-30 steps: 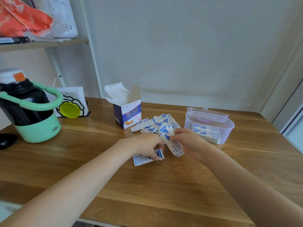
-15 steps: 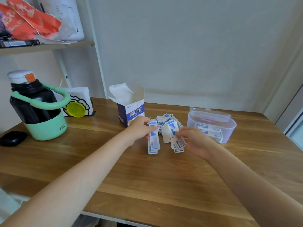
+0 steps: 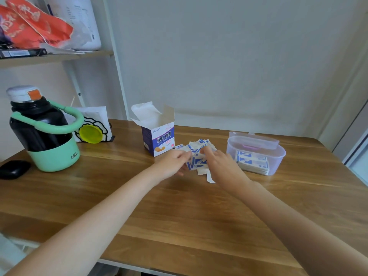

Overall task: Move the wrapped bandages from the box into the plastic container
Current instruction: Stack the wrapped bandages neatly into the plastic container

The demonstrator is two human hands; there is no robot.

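**Blue-and-white bandages gathered between two hands on the table**

Wooden table carries a loose pile of wrapped bandages near its far edge, about in the middle. Both hands meet at the near side of this pile. The left hand has its fingers curled onto a small bunch of bandages, and the right hand lies over the same bunch from the other side, fingers reaching forward onto the wrappers; the picture is blurred there, so I cannot tell exactly how the right fingers close. One white wrapper sticks out under the right hand.

Just left of the pile stands the box, upright, with its top flaps open. To the right of the pile, toward the far right corner, is the plastic container, lid open behind it, with a flat stack of bandages already inside.

Near the left edge stands a black bottle in a green sleeve.
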